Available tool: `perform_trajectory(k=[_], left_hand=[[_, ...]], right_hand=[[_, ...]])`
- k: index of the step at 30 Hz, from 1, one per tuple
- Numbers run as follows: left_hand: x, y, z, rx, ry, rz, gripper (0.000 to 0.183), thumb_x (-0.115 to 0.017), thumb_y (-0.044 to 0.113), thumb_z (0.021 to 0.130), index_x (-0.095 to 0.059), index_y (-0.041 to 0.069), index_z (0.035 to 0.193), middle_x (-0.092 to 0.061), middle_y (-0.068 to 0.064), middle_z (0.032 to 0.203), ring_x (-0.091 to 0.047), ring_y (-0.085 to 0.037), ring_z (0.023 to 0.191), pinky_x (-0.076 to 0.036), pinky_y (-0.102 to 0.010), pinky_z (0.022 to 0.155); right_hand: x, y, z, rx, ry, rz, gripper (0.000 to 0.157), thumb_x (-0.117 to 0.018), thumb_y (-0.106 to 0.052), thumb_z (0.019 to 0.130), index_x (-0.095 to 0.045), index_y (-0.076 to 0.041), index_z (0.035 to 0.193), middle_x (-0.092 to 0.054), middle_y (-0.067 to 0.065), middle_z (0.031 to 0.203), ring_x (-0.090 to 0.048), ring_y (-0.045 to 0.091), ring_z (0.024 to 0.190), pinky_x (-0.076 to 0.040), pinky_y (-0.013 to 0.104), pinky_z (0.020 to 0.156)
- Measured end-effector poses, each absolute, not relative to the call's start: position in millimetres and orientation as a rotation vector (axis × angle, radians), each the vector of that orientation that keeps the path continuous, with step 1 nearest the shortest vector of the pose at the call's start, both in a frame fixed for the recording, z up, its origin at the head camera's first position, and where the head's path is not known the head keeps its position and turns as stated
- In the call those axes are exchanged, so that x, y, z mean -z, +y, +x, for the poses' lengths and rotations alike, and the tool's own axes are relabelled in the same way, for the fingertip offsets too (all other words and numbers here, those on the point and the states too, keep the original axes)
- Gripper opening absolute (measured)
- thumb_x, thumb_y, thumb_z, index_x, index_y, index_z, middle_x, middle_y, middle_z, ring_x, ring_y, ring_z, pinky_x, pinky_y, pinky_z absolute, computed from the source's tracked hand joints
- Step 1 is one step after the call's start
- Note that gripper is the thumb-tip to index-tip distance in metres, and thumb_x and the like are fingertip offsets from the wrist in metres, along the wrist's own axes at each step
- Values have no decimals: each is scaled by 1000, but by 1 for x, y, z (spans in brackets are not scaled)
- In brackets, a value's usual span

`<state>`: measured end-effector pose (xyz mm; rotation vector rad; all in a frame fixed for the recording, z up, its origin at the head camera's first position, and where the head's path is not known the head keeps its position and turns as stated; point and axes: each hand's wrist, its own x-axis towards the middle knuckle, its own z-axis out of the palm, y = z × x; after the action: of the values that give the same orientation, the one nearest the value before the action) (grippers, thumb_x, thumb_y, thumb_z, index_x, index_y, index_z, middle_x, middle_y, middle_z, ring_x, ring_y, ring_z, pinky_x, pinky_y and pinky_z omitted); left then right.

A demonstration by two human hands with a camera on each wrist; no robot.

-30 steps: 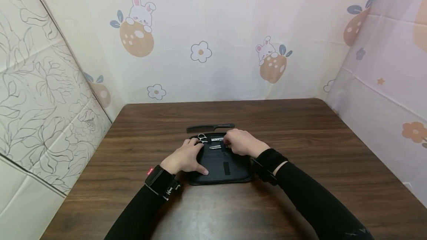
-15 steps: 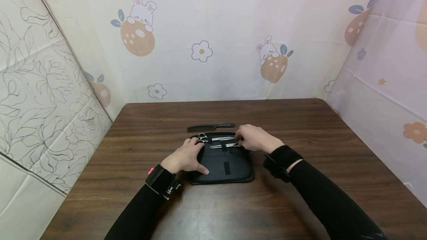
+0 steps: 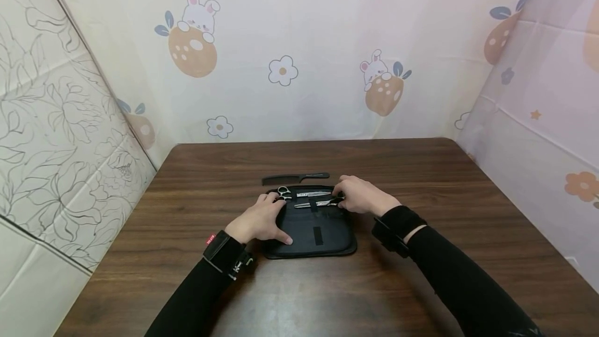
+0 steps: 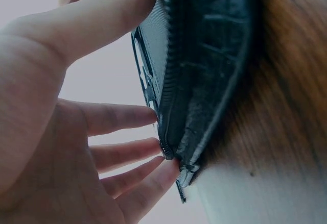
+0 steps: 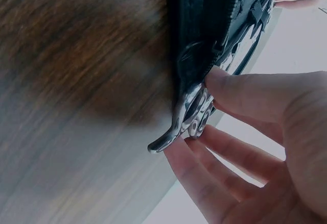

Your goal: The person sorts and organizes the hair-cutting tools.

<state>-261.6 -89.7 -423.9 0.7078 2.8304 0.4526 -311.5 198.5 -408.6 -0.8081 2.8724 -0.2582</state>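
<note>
A flat black zip case [image 3: 299,235] lies on the table with two pairs of silver scissors on its upper face. My left hand [image 3: 259,220] rests along the case's left side, thumb and fingers spread, fingertips at the zipped edge [image 4: 171,81] in the left wrist view. Near those fingers are the finger rings of the upper scissors [image 3: 283,190]. At the case's right side my right hand [image 3: 362,195] holds the handle end of the lower scissors [image 3: 323,203], whose blades point left through a dark strap. In the right wrist view, thumb and fingertips pinch the scissors' handles [image 5: 191,112].
Just behind the case lies a black comb [image 3: 296,178], its handle toward the right. The dark wooden table [image 3: 444,212] extends all round the case. Printed cloth [image 3: 323,98] hangs at its back and both sides.
My right hand has moved from over the case's middle to its right edge, uncovering the lower scissors' blades and the strap. The left hand keeps its place.
</note>
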Motion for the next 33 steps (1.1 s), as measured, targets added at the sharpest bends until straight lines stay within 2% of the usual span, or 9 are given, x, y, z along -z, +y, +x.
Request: perform_trajectory(k=[14, 23, 33], left_hand=[[423, -89, -263, -437, 2842, 706, 99, -90, 51, 73, -48, 1, 149, -37, -19, 156, -31, -38, 144, -39, -49, 111], [423, -90, -264, -449, 2836, 693, 100, -89, 50, 74, -47, 2, 150, -36, -18, 157, -30, -37, 145, -38, -49, 112], [423, -90, -264, -436, 2830, 693, 99, -88, 51, 75, -47, 2, 151, -35, -18, 158, -29, -37, 146, -38, -49, 112]], right_hand=[[407, 193, -312, 180, 2888, -867, 20, -74, -8, 93, -78, -7, 113, -62, 9, 112, -62, 29, 107, -54, 42, 87], [407, 189, -314, 191, 2870, -884, 18, -73, -6, 92, -77, -4, 110, -63, 11, 111, -64, 26, 102, -55, 39, 85], [405, 186, -311, 210, 2866, -855, 19, -72, -2, 90, -77, -2, 108, -65, 12, 112, -64, 28, 105, -54, 41, 89]])
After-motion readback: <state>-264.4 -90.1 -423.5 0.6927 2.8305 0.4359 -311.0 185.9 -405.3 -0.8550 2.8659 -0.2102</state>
